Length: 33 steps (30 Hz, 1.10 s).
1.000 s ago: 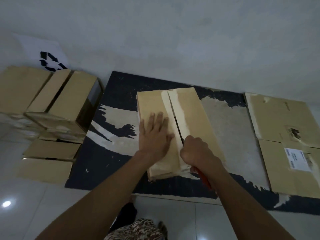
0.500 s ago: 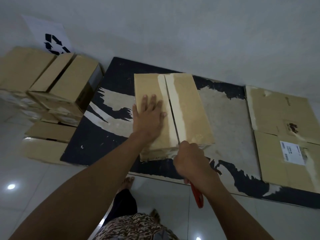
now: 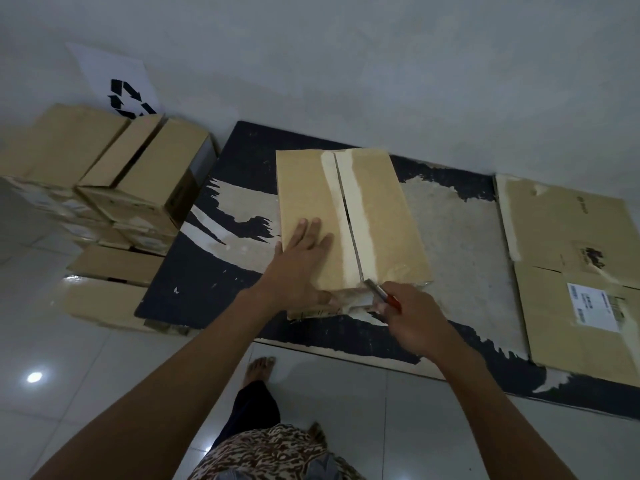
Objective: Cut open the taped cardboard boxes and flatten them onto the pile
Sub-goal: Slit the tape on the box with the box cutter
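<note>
One view only, the head camera, and it shows the job partway through. A taped cardboard box (image 3: 349,220) lies on a worn dark mat (image 3: 207,289) by the wall, its top seam showing a dark slit down the middle of the pale tape (image 3: 360,216), so the top cut looks done. The left hand (image 3: 301,265) rests flat on the box top with fingers straight, pressing it steady. The right hand (image 3: 412,320) is curled round a red-handled cutter (image 3: 382,294), whose metal tip sits at the near top edge of the box, where the seam ends; I judge the tape running down the near face is next to be cut. On the right, flattened cardboard (image 3: 568,271) with a white label lies on the mat, seemingly the pile. On the left, a stack of boxes (image 3: 114,188) waits below a recycling sign (image 3: 124,95), so several appear left to do, though whether each is taped I cannot tell. The near face of the box is mostly hidden behind both hands, the blade's edge is too small to make out, and the pile is cut off at the frame's right side.
</note>
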Available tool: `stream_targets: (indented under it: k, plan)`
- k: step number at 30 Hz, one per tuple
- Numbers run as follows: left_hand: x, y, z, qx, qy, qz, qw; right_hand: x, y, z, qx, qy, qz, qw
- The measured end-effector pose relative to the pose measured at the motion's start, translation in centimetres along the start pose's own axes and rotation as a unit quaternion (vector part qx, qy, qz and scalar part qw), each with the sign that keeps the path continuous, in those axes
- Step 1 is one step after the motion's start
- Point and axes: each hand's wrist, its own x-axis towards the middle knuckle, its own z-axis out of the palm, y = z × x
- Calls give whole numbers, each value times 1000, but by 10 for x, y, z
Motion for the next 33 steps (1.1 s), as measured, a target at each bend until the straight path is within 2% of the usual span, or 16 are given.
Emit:
stream_targets:
  k: [3,7,12,25,33]
  plan:
    - [-3,-1,-3,-1,-3,9,1000,-7,9,3,-71,32,-72,994]
    - [-4,1,-5,1,-14,4,1000,-7,10,11,-165,42,-119,978]
    - [-7,6,-10,-3,-24,3,1000,4,6,18,-181,65,-145,971]
    - [-6,5,-10,-12,-32,-1,999,10,8,19,-226,95,-128,961]
    - [-8,6,-14,-9,-43,1,999,14,26,0,-265,80,-122,953]
